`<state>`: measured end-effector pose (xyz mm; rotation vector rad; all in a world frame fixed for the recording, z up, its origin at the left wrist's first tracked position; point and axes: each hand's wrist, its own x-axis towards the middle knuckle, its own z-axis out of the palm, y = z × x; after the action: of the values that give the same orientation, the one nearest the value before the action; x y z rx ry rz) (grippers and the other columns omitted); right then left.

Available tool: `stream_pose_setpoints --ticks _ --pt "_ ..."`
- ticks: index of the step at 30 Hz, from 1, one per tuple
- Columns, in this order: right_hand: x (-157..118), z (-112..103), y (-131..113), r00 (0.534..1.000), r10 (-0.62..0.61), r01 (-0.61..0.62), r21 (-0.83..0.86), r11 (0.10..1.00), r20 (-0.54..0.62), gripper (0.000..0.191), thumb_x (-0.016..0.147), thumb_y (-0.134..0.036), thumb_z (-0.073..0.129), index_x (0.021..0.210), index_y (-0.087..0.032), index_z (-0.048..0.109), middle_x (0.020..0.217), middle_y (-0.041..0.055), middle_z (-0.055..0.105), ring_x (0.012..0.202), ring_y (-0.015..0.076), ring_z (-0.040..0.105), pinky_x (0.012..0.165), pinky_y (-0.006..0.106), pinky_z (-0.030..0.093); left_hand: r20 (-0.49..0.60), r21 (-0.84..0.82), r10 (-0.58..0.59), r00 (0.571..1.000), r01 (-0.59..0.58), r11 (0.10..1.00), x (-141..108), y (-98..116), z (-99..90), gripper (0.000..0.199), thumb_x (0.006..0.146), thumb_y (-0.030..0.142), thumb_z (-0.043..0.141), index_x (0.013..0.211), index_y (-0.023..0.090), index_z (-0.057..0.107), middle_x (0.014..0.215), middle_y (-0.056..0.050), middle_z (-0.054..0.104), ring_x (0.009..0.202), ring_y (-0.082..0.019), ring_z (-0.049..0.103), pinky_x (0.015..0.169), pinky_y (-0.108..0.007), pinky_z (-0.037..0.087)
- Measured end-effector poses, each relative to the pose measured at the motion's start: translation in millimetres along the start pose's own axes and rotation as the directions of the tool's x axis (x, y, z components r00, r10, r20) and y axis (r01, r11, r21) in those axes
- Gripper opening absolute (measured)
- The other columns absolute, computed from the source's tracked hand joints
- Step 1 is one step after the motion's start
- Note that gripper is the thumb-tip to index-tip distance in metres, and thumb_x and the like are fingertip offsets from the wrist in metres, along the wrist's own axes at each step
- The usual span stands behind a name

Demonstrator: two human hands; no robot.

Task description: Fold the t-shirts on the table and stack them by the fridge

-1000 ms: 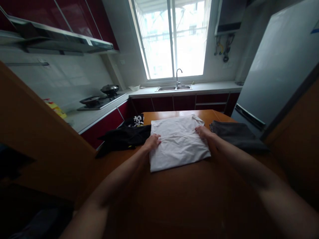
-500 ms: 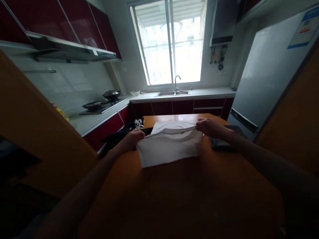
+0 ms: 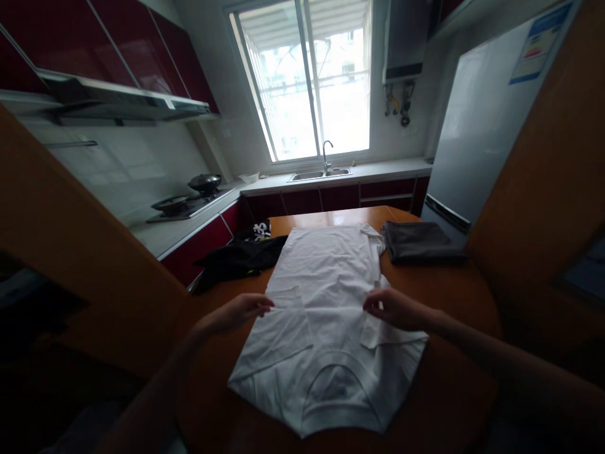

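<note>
A white T-shirt (image 3: pixel 331 277) lies spread on the wooden table, its round collar towards me and its sleeves folded inward over the body. At its left edge, my left hand (image 3: pixel 250 306) is closed in a pinch on the cloth. My right hand (image 3: pixel 387 308), fingers curled, pinches the shirt near its right side, level with the left. A faint crease runs across the fabric between both hands. One far corner of the shirt, by the grey cloth, is bunched.
Black clothing (image 3: pixel 241 260) with white lettering lies at the table's left. A folded dark grey cloth (image 3: pixel 420 241) rests at the right. Beyond the wooden table (image 3: pixel 454 296) are a sink (image 3: pixel 321 174), a stove with pans (image 3: pixel 189 203) and a fridge (image 3: pixel 477 126).
The white shirt was bunched and held up between both hands; now it lies spread, collar towards me. Both hands have come nearer to me. The view has shifted slightly.
</note>
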<state>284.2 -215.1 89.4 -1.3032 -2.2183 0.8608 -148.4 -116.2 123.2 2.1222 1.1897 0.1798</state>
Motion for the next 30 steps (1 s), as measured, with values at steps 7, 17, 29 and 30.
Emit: stream_pose_setpoints --ticks 7,17,29,30 --pt "50 14 76 0.755 0.291 -0.490 -0.212 0.846 -0.587 0.052 0.096 -0.029 0.048 0.144 -0.007 0.050 0.151 0.0213 0.045 0.139 0.0308 0.041 0.113 0.041 0.033 -0.388 0.343 0.055 0.920 0.089 0.935 102 -46 63.6 0.053 0.095 0.044 0.044 0.138 0.016 0.060 0.150 -0.017 0.050 0.141 -0.031 0.044 0.115 -0.049 0.034" --pt "-16 51 89 0.816 0.227 -0.365 -0.169 0.916 -0.533 0.031 0.095 -0.029 0.043 0.106 -0.019 0.071 0.107 0.0113 0.069 0.100 0.0239 0.063 0.091 0.034 0.046 -0.346 0.521 -0.157 0.925 0.329 0.788 50 -89 71.9 0.058 0.105 0.044 0.022 0.157 0.022 0.033 0.166 -0.008 0.020 0.153 -0.030 0.017 0.120 -0.061 0.014" --pt "-113 -10 100 0.695 0.539 -0.671 -0.162 0.723 -0.476 0.013 0.088 -0.021 0.056 0.086 -0.022 0.068 0.091 0.0079 0.073 0.079 0.0224 0.066 0.066 0.029 0.040 -0.342 0.550 -0.221 0.914 0.385 0.741 54 -97 60.2 0.059 0.100 0.042 0.034 0.151 0.018 0.045 0.161 -0.014 0.034 0.149 -0.037 0.027 0.117 -0.067 0.019" --pt "-99 -15 97 0.690 0.498 -0.664 -0.184 0.725 -0.525 0.017 0.091 -0.021 0.052 0.089 -0.021 0.069 0.094 0.0089 0.072 0.081 0.0224 0.066 0.067 0.029 0.041 -0.354 0.554 -0.198 0.914 0.376 0.743 63 -93 57.6 0.059 0.098 0.042 0.036 0.149 0.014 0.048 0.158 -0.017 0.038 0.148 -0.038 0.030 0.117 -0.065 0.020"
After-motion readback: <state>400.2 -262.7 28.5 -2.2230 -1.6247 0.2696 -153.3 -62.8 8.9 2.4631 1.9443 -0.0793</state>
